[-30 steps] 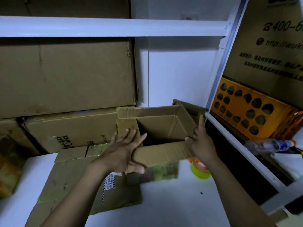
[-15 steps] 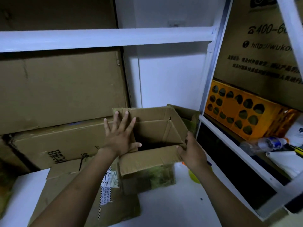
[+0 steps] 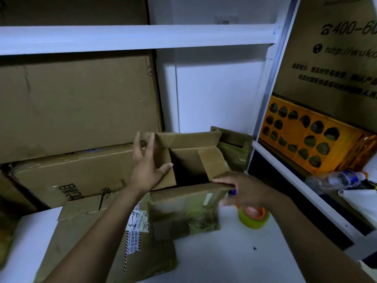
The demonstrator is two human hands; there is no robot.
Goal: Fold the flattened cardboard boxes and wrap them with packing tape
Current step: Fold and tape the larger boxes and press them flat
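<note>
A small brown cardboard box (image 3: 183, 213) stands upright on the white table, its top open and its flaps partly folded in. My left hand (image 3: 148, 167) lies with straight fingers against the left flap, thumb out over the opening. My right hand (image 3: 239, 189) rests flat on the front right corner of the box, fingers stretched along the near flap. A roll of packing tape (image 3: 253, 217), yellowish with an orange core, lies on the table just right of the box. A flattened cardboard box (image 3: 85, 244) with a shipping label lies under and left of the upright one.
Big cardboard boxes (image 3: 77, 107) are stacked behind on the left under a white shelf bar (image 3: 134, 38). To the right, a shelf frame (image 3: 291, 176) holds an orange crate (image 3: 314, 139), a plastic bottle (image 3: 338, 179) and a large printed carton (image 3: 334, 58). The white table (image 3: 220, 260) extends in front.
The box now stands lower on the table. My left hand moved up along the left flap. My right hand slid from the right side onto the front right corner, uncovering the tape roll.
</note>
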